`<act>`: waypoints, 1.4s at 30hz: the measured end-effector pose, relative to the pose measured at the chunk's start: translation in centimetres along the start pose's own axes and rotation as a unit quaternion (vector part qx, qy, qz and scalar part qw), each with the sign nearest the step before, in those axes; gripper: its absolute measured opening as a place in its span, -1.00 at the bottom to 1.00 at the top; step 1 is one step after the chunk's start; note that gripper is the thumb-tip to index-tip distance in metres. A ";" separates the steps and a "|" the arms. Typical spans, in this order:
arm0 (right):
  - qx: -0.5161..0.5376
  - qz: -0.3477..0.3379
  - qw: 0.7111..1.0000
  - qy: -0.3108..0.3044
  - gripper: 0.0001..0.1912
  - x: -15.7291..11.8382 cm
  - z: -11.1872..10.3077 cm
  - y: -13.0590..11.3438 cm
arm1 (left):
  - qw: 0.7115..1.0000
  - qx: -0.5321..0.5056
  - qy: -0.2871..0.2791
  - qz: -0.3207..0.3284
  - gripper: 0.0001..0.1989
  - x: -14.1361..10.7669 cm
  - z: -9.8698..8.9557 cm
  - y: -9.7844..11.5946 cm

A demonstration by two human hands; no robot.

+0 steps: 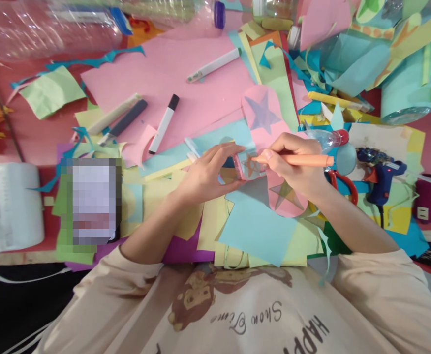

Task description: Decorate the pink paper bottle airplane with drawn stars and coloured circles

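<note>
My right hand [296, 164] is closed round an orange marker [307, 160], its tip touching a small clear piece [250, 166] that bears an orange star. My left hand [211, 172] holds the left side of that clear piece between thumb and fingers. Around and behind them lies a pink paper shape [261, 109] with a purple star at its top and an olive star at its bottom. Light blue paper [260, 228] lies just below the hands.
Scissors [352, 187] and a blue glue gun [383, 179] lie right of my right hand. Several markers, one black-capped [164, 125], rest on pink paper [127, 73]. Plastic bottles [53, 29] line the back; a phone [95, 204] and white case [11, 206] are left.
</note>
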State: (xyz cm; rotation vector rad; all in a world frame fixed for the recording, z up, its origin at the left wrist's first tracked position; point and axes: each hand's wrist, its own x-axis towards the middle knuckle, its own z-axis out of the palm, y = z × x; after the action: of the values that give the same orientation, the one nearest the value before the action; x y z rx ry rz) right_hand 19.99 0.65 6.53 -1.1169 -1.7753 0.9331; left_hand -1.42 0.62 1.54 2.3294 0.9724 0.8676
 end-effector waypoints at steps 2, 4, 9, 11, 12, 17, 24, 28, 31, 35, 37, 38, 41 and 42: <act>-0.008 -0.001 1.000 -0.005 -0.71 0.0 0.0 0.0 | 1.000 -0.005 -0.005 -0.006 -0.43 0.0 0.0 0.0; -0.015 0.001 1.000 -0.008 -0.71 0.0 0.0 -0.1 | 1.000 -0.010 -0.010 -0.013 -0.42 0.0 0.0 0.1; -0.018 -0.001 1.000 -0.015 -0.69 0.0 -0.1 -0.2 | 1.000 -0.005 -0.009 -0.019 -0.46 0.1 0.0 0.2; -0.017 -0.005 1.000 -0.023 -0.68 0.0 -0.1 -0.2 | 1.000 -0.004 -0.008 -0.020 -0.47 0.1 0.0 0.2; -0.017 -0.008 0.999 -0.027 -0.67 0.0 -0.1 -0.2 | 1.000 -0.003 -0.007 -0.017 -0.47 0.1 0.0 0.2; -0.014 -0.025 0.999 -0.041 -0.67 0.2 -0.2 -0.3 | 1.000 -0.004 0.002 -0.003 -0.46 0.1 0.0 0.2; -0.008 -0.001 1.000 -0.019 -0.69 0.0 0.0 -0.2 | 1.000 0.000 -0.002 -0.006 -0.44 0.0 0.0 0.2; -0.002 -0.003 1.000 -0.002 -0.71 0.0 0.0 -0.2 | 1.000 0.000 -0.009 -0.003 -0.44 0.0 0.0 0.0; 0.003 -0.013 1.000 0.002 -0.73 0.1 0.0 -0.2 | 1.000 -0.004 -0.007 -0.002 -0.43 0.0 0.1 -0.1; 0.003 -0.014 1.000 -0.003 -0.71 0.0 -0.1 0.0 | 1.000 -0.004 0.000 0.002 -0.42 -0.1 0.0 0.0; 0.002 -0.012 1.000 -0.009 -0.70 -0.1 -0.1 0.0 | 1.000 -0.004 0.000 0.000 -0.43 0.0 0.0 0.1; 0.000 -0.012 1.000 -0.012 -0.69 -0.1 -0.2 0.0 | 1.000 -0.004 0.000 -0.002 -0.44 0.0 0.0 0.2; -0.005 -0.010 1.000 -0.023 -0.68 -0.1 -0.2 -0.1 | 1.000 -0.003 -0.003 -0.007 -0.46 0.1 -0.1 0.3; -0.007 -0.011 1.000 -0.027 -0.68 0.0 -0.2 -0.1 | 1.000 -0.003 -0.003 -0.007 -0.47 0.1 -0.1 0.3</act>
State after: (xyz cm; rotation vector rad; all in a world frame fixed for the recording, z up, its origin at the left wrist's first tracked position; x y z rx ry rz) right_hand 20.15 0.62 6.72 -1.0882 -1.8352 0.9474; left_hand -1.31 0.49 1.85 2.3156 0.9813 0.8558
